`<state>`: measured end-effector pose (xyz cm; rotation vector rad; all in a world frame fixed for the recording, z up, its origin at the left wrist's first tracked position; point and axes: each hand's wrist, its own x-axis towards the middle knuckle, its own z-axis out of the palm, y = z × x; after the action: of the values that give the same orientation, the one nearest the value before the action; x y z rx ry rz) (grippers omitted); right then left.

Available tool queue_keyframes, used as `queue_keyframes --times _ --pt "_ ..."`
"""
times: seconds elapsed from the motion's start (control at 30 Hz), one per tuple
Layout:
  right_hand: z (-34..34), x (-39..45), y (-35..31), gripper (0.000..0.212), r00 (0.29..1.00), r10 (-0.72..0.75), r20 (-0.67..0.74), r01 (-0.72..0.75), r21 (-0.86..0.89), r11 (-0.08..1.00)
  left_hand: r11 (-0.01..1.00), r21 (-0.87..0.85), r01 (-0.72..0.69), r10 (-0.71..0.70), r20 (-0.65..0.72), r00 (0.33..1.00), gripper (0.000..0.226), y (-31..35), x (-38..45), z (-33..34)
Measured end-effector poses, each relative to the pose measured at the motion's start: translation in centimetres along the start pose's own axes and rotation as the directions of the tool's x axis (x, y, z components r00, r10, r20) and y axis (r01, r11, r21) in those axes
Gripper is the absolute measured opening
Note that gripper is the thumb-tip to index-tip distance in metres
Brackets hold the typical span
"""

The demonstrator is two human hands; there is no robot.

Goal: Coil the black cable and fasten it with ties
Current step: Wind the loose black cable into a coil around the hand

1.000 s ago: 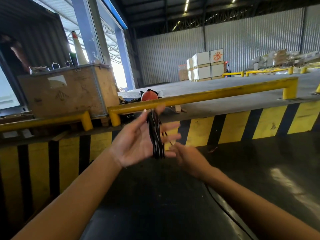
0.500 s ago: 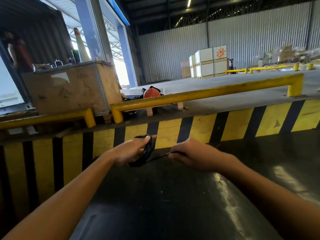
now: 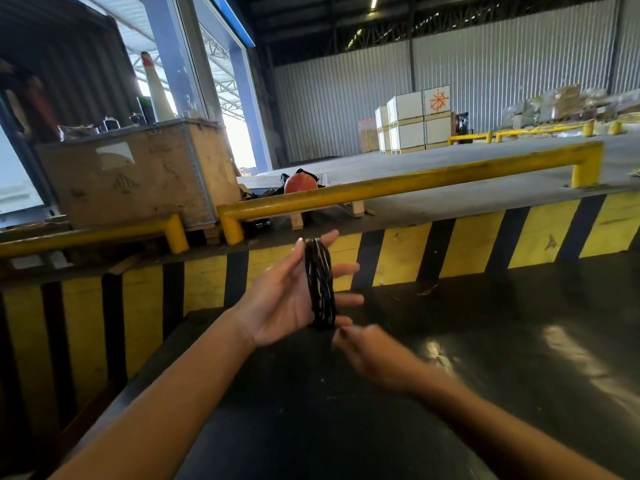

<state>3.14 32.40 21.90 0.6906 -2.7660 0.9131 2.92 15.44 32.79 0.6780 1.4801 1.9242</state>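
Note:
The black cable is wound in several loops around the spread fingers of my left hand, which is held up with the palm facing right. The coil stands upright across the fingers, from the fingertips down to the heel of the hand. My right hand is just below and to the right of the coil's lower end. It is motion-blurred, with its fingers curled near the coil, and I cannot tell whether it pinches the cable. No ties are visible.
Below the hands lies a dark glossy floor. A yellow-and-black striped dock wall faces me, topped by a yellow guard rail. A wooden crate stands at the left and an orange helmet sits behind the rail.
My left hand rose and opened, so the coil now stands upright on spread fingers. My right hand dropped from the stretched cable end to below the coil.

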Motion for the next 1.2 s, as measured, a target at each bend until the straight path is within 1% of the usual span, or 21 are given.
queue_keyframes --times 0.03,0.07,0.1,0.17,0.23,0.27,0.33,0.4,0.47,0.53,0.57,0.6,0.67,0.73,0.8,0.83,0.9,0.97,1.07,1.13,1.2 --pt "1.0 -0.8 -1.6 0.018 0.996 -0.015 0.088 0.013 0.023 1.0 1.0 0.005 -0.031 0.031 -0.054 0.998 0.045 0.3 0.3 -0.1" --pt "1.3 -1.3 -3.2 0.021 0.988 -0.039 0.149 0.035 0.026 0.999 0.999 0.035 -0.031 0.034 -0.1 0.994 0.044 0.3 0.4 -0.2" --pt "1.1 -1.7 -4.6 0.025 0.981 -0.05 0.189 0.055 -0.02 0.998 0.997 0.074 -0.009 0.019 -0.133 0.991 0.042 0.2 0.5 -0.4" --pt "-0.6 -1.9 -6.1 0.031 0.979 -0.042 0.2 0.085 -0.214 0.973 0.987 0.159 0.031 -0.003 -0.176 0.984 0.042 -0.4 0.5 -0.9" --pt "-2.8 -2.0 -6.7 0.032 0.989 -0.075 0.131 0.118 -0.362 0.925 0.966 0.247 0.077 -0.022 -0.218 0.976 0.044 -0.9 0.3 -1.4" --pt "-3.9 -2.1 -6.8 0.029 0.988 -0.121 0.092 0.147 -0.374 0.916 0.954 0.274 0.119 -0.053 -0.236 0.97 0.046 -1.2 0.3 -1.7" --pt "-5.3 -2.2 -6.9 0.022 0.971 -0.237 0.031 0.233 -0.345 0.909 0.913 0.33 0.239 -0.168 -0.229 0.959 0.056 -1.8 0.1 -1.9" --pt "-6.0 -2.1 -6.3 0.021 0.945 -0.324 -0.037 0.296 -0.321 0.9 0.873 0.363 0.324 -0.285 -0.159 0.945 0.068 -2.5 0.1 -1.6" --pt "-5.9 -2.0 -5.4 0.027 0.928 -0.356 -0.11 0.309 -0.304 0.901 0.881 0.322 0.346 -0.325 -0.118 0.938 0.071 -2.9 0.1 -0.6" --pt "-5.6 -2.0 -4.5 0.03 0.914 -0.368 -0.172 0.313 -0.28 0.907 0.882 0.317 0.349 -0.328 -0.119 0.937 0.072 -3.0 0.0 0.2" --pt "-5.4 -2.0 -4.1 0.03 0.911 -0.362 -0.198 0.32 -0.218 0.922 0.878 0.34 0.337 -0.315 -0.121 0.941 0.073 -3.1 0.0 0.4" --pt "-5.1 -2.1 -3.8 0.028 0.914 -0.339 -0.224 0.321 -0.112 0.94 0.872 0.37 0.321 -0.297 -0.123 0.947 0.074 -3.2 -0.1 0.5" --pt "-4.8 -2.1 -3.3 0.022 0.921 -0.268 -0.282 0.307 0.102 0.946 0.861 0.419 0.288 -0.26 -0.124 0.958 0.067 -3.1 -0.2 0.8" --pt "-4.4 -2.2 -3.0 0.019 0.925 -0.188 -0.329 0.27 0.224 0.936 0.853 0.455 0.255 -0.234 -0.102 0.967 0.049 -3.0 -0.3 1.1" --pt "-4.1 -2.3 -2.8 0.018 0.928 -0.118 -0.353 0.233 0.305 0.923 0.839 0.495 0.226 -0.225 -0.063 0.972 0.033 -2.9 -0.4 1.2" --pt "-3.9 -2.3 -2.7 0.017 0.927 -0.085 -0.364 0.221 0.351 0.91 0.829 0.511 0.227 -0.228 -0.061 0.972 0.028 -2.9 -0.4 1.1" --pt "-3.6 -2.5 -2.4 0.014 0.926 0.007 -0.378 0.192 0.485 0.853 0.815 0.52 0.255 -0.254 -0.075 0.964 0.028 -3.0 -0.3 0.9" --pt "-3.3 -2.8 -2.3 0.014 0.938 0.105 -0.331 0.138 0.632 0.762 0.807 0.514 0.291 -0.287 -0.09 0.954 0.032 -2.9 -0.3 0.9" --pt "-2.7 -3.5 -2.7 0.014 0.966 0.193 -0.172 0.017 0.787 0.617 0.8 0.491 0.346 -0.351 -0.086 0.933 0.037 -2.9 -0.5 0.7" --pt "-2.4 -3.9 -3.1 0.015 0.965 0.223 -0.137 -0.019 0.812 0.583 0.8 0.478 0.362 -0.377 -0.069 0.924 0.038 -3.0 -0.6 0.4" --pt "-2.2 -4.2 -3.5 0.016 0.958 0.247 -0.147 -0.029 0.805 0.592 0.808 0.464 0.364 -0.376 -0.07 0.924 0.039 -3.2 -0.6 -0.1"
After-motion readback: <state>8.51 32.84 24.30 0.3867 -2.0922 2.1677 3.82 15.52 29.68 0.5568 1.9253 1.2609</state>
